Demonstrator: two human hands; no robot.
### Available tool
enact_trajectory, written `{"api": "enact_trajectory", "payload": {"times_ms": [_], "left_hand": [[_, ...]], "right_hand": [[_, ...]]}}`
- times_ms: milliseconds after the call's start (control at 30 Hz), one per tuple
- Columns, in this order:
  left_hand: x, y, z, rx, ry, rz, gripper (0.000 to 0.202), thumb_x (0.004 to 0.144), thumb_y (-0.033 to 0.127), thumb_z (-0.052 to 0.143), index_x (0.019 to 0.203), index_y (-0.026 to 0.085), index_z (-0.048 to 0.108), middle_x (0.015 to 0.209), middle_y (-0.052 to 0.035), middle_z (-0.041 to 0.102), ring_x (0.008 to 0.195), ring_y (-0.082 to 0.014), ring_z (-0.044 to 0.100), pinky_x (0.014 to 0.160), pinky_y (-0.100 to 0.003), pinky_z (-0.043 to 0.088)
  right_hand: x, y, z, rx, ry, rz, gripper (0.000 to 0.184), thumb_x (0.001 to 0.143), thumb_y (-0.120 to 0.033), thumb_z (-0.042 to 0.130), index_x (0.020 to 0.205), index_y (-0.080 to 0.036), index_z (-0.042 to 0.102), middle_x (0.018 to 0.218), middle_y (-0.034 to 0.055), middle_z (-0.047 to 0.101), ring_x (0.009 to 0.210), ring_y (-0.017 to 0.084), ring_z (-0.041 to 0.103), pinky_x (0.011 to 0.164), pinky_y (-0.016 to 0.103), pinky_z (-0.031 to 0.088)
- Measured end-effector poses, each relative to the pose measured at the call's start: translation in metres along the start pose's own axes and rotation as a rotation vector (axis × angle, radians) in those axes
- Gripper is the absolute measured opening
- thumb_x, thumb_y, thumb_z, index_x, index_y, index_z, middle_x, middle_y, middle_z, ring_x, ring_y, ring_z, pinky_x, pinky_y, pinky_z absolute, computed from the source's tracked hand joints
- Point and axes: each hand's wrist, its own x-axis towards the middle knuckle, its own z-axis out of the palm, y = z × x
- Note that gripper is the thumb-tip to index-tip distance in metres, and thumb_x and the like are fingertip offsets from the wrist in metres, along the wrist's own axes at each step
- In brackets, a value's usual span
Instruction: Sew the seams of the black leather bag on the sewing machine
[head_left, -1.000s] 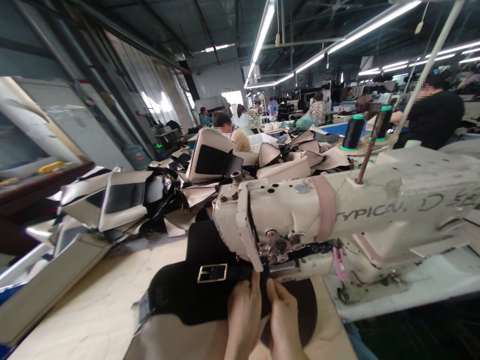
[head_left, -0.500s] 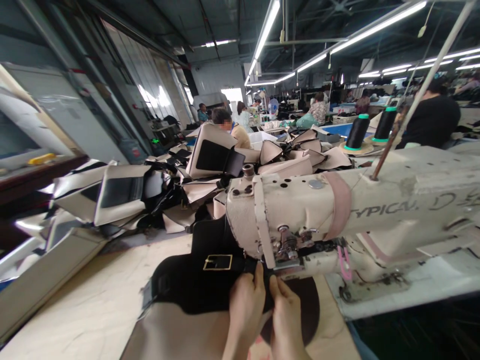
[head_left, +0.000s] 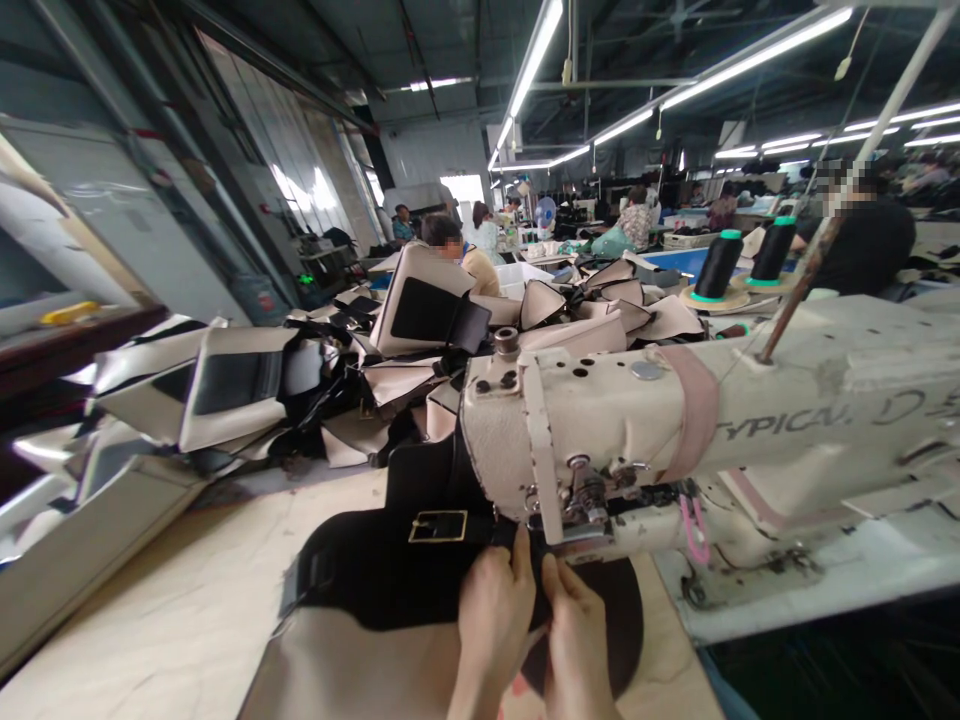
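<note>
A black and beige bag piece (head_left: pixel 360 575) with a gold-rimmed buckle (head_left: pixel 438 526) lies under the head of a sewing machine (head_left: pixel 585 420). My left hand (head_left: pixel 493 605) is closed on its black part, the index finger stretched toward the presser area (head_left: pixel 577 540). Just to the right, my right hand (head_left: pixel 576 615) pinches the black material with thumb and fingers close together. A dark rounded flap (head_left: pixel 626 615) shows beyond my right hand. The needle and the material directly under the machine head are hidden.
Behind the machine spreads a heap of beige and black bag pieces (head_left: pixel 240 385). Two black thread cones (head_left: pixel 718 268) stand at the back right, near a slanted metal rod (head_left: pixel 817 260). A long beige panel (head_left: pixel 90 560) borders the wooden tabletop (head_left: pixel 187 600) at left. Several people sit farther back.
The machine head appears slightly farther right in view. Both hands keep nearly the same place and grip on the bag piece, which has barely moved.
</note>
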Motion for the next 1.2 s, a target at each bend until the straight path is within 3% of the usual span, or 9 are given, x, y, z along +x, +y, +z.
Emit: {"api": "enact_trajectory", "payload": {"times_ms": [367,600,833,967,1033,1067,1133,1200], "left_hand": [[0.000,0.002,-0.008,-0.015,-0.015,0.043,0.042,0.089,0.031,0.026,0.089,0.011,0.063,0.079,-0.0133,0.064,0.076,-0.0205,0.060,0.060,-0.026,0.036],[0.004,0.005,-0.011,-0.026,-0.011,0.025,0.045,0.089,0.033,0.026,0.081,0.011,0.064,0.069,-0.0121,0.063,0.070,-0.0196,0.060,0.054,-0.027,0.031],[0.012,0.005,-0.012,-0.077,0.044,0.048,0.041,0.088,0.033,0.030,0.079,0.014,0.066,0.075,-0.0110,0.066,0.071,-0.0196,0.061,0.055,-0.027,0.030],[0.016,0.007,-0.014,-0.033,0.006,0.060,0.043,0.088,0.033,0.028,0.081,0.014,0.066,0.081,-0.0116,0.067,0.077,-0.0204,0.062,0.059,-0.027,0.033],[0.016,0.008,-0.016,-0.017,-0.005,0.056,0.045,0.088,0.034,0.026,0.080,0.014,0.065,0.083,-0.0122,0.067,0.079,-0.0213,0.063,0.060,-0.027,0.034],[0.017,0.008,-0.016,-0.015,-0.006,0.048,0.046,0.088,0.034,0.025,0.079,0.014,0.065,0.083,-0.0129,0.067,0.079,-0.0219,0.063,0.061,-0.028,0.035],[0.017,0.007,-0.017,-0.010,-0.003,0.027,0.049,0.089,0.036,0.023,0.077,0.013,0.065,0.082,-0.0147,0.067,0.078,-0.0228,0.063,0.061,-0.028,0.035],[0.016,0.007,-0.018,0.000,-0.003,0.013,0.050,0.089,0.036,0.024,0.077,0.012,0.066,0.081,-0.0156,0.067,0.078,-0.0230,0.063,0.061,-0.028,0.035]], "right_hand": [[-0.002,-0.001,0.000,-0.053,-0.006,-0.040,0.042,0.065,-0.045,0.068,0.089,-0.011,0.068,0.086,0.0084,0.068,0.083,0.019,0.059,0.072,0.025,0.045],[-0.001,-0.007,0.003,-0.035,0.042,-0.008,0.039,0.060,-0.042,0.071,0.082,-0.010,0.070,0.072,0.0067,0.068,0.069,0.018,0.059,0.057,0.024,0.043],[0.003,-0.007,0.004,-0.032,0.076,-0.018,0.040,0.060,-0.041,0.071,0.086,-0.010,0.069,0.081,0.0073,0.068,0.072,0.016,0.057,0.061,0.023,0.043],[0.001,-0.008,0.010,-0.121,0.112,-0.004,0.040,0.062,-0.046,0.069,0.080,-0.010,0.069,0.075,0.0061,0.067,0.061,0.013,0.055,0.050,0.021,0.039],[-0.002,-0.021,0.003,-0.270,0.012,0.007,0.041,0.065,-0.050,0.065,0.074,-0.010,0.068,0.064,0.0060,0.065,0.054,0.013,0.054,0.048,0.023,0.040],[-0.003,-0.035,-0.007,-0.398,-0.062,-0.018,0.042,0.069,-0.051,0.062,0.072,-0.010,0.067,0.061,0.0061,0.064,0.052,0.014,0.054,0.049,0.024,0.042],[-0.006,-0.077,-0.039,-0.750,-0.172,-0.205,0.042,0.076,-0.052,0.054,0.074,-0.012,0.068,0.064,0.0078,0.065,0.056,0.017,0.058,0.054,0.027,0.046],[-0.006,-0.135,-0.087,-1.063,0.047,-0.806,0.030,0.077,-0.043,0.057,0.085,-0.017,0.068,0.079,0.0081,0.068,0.074,0.019,0.062,0.070,0.029,0.048]]}}
